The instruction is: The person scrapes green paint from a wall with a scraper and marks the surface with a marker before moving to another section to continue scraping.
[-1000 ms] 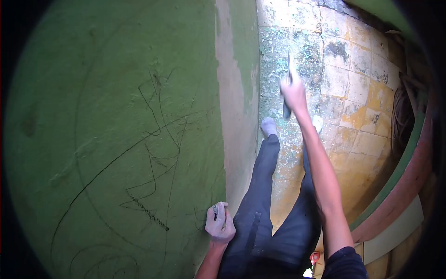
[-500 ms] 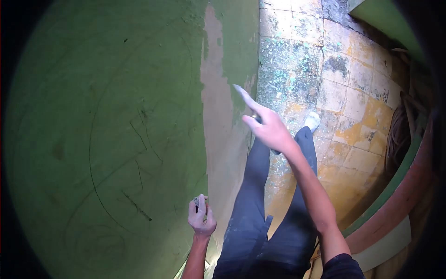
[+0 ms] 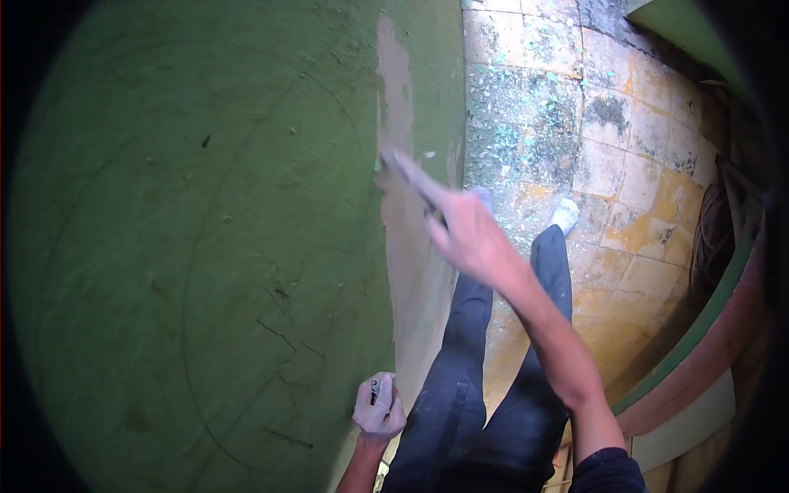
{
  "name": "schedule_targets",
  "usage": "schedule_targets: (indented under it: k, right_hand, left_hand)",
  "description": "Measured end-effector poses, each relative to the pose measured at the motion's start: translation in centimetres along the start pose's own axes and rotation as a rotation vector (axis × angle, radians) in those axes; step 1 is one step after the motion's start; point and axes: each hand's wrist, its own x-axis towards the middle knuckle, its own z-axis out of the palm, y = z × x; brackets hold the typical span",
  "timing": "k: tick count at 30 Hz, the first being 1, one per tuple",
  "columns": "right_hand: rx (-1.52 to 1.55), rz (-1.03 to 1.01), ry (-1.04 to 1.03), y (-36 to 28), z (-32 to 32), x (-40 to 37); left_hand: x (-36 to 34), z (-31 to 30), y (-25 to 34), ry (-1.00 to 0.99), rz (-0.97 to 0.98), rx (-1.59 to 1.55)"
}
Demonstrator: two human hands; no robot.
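My right hand (image 3: 477, 234) is closed around a scraper (image 3: 433, 215), mostly hidden by the fingers and smeared by motion. Its index finger stretches forward to the left edge of a bare pinkish strip (image 3: 396, 99) on the green-painted wall (image 3: 271, 189). A small pale flake (image 3: 430, 154) shows just right of the fingertip. Lower down, near the wall, my dusty left hand (image 3: 380, 411) is curled around a small dark and silver tool (image 3: 375, 390), whose kind I cannot make out.
My legs in dark trousers (image 3: 468, 329) stand beside the wall. Pale tiles (image 3: 604, 168), stained yellow and strewn with green paint chips, cover the floor. A coiled dark cable or hose (image 3: 713, 230) lies at the right, by a curved green-and-pink edge (image 3: 690, 353).
My right hand has moved left, its fingertip now at the strip's left edge. A pale flake has appeared beside it. The view has shifted slightly; my left hand stays curled low by the wall.
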Motion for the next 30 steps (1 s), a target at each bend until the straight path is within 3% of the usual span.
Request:
schedule_targets:
  k: [2,4,7,11,14,18,21,23,24,26,29,30]
  right_hand:
    - [0.012,-0.011,0.038,0.1,0.7,0.1]
    - [-0.025,0.190,-0.085,-1.6,-3.9,5.6]
    - [-0.042,0.142,-0.063,-0.1,-3.3,5.7]
    - [-0.092,-0.129,0.086,1.1,-0.7,2.6]
    - [-0.069,-0.033,0.040,0.7,-3.2,7.0]
    - [-0.024,-0.024,0.042,-1.1,-1.1,3.4]
    - [-0.149,-0.014,0.089,0.0,-3.2,6.8]
    - [-0.235,0.120,0.033,-2.7,-7.3,11.5]
    - [-0.134,0.221,-0.005,-2.1,-6.9,11.3]
    - [-0.033,0.110,-0.021,-1.7,-4.6,6.6]
    - [-0.121,-0.049,0.086,-0.8,-1.9,4.7]
    - [-0.156,0.023,0.046,-0.5,-3.5,7.7]
  left_hand:
    - [-0.2,-0.3,0.0,-0.019,-0.022,-0.052]
    - [0.3,-0.4,0.2,-0.041,-0.014,-0.041]
    - [0.1,-0.3,0.2,-0.055,-0.050,-0.029]
    - [0.0,-0.4,-0.2,-0.054,-0.034,-0.052]
    - [-0.1,-0.3,-0.1,-0.073,-0.051,-0.024]
    - [0.5,-0.5,0.1,-0.065,-0.040,-0.042]
    - [0.2,-0.5,0.1,-0.058,-0.043,-0.057]
    - [0.3,0.2,0.2,-0.050,-0.043,-0.043]
    - [0.2,-0.2,0.4,-0.066,-0.047,-0.027]
    - [0.9,-0.4,0.1,-0.066,-0.044,-0.036]
    - [0.8,-0.6,0.4,-0.053,-0.068,-0.079]
    - [0.8,-0.6,0.3,-0.054,-0.063,-0.075]
